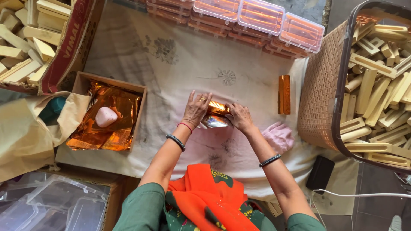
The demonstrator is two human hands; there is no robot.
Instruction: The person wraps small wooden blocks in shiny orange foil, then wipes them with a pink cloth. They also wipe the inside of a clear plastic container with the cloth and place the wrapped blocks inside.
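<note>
Both hands, left [196,109] and right [239,116], pressed thin, crinkly orange foil [216,115] around a block on the cloth [171,60]; foil likely tears easily, best pinched at edges.

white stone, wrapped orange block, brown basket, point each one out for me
white stone [105,116], head view, middle of its top face
wrapped orange block [284,94], head view, centre of its foil face
brown basket [319,92], head view, woven left wall

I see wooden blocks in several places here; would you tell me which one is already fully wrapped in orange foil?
The upright foil-wrapped block standing alone on the cloth, right of both hands. The basket and cardboard box hold only bare wood.
</note>
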